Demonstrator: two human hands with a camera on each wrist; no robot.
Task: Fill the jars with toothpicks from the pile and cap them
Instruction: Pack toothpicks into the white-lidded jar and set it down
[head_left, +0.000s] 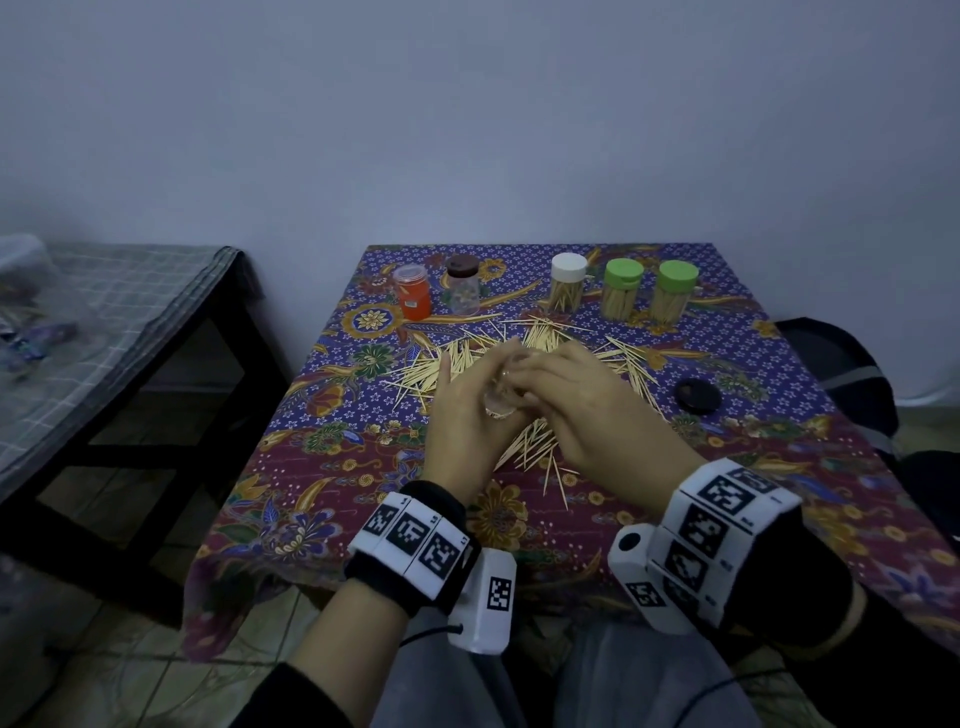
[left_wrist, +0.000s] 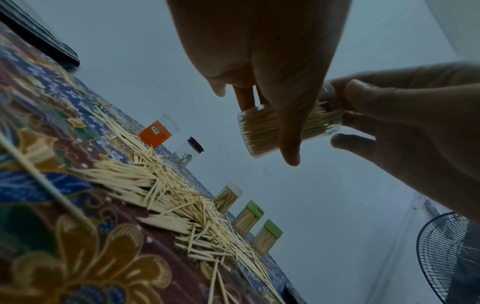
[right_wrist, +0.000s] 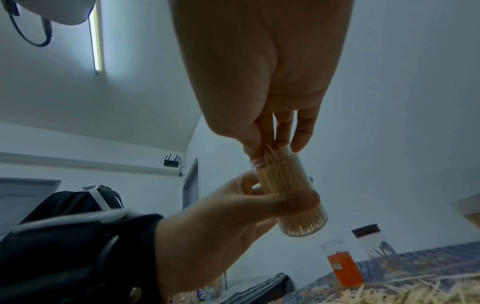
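Clear jar (right_wrist: 288, 195) gripped by left hand (head_left: 457, 410), right hand (head_left: 587, 410) pinching toothpicks (right_wrist: 272, 156), capped jars (head_left: 618, 291) behind

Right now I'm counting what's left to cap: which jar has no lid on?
The clear jar held in the left hand, mouth open; those standing at the back look capped.

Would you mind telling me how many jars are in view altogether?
6. Five stand along the table's far edge: orange jar, dark-lidded jar, white-lidded jar, two green-lidded jars. A sixth, clear jar, is held in the left hand.
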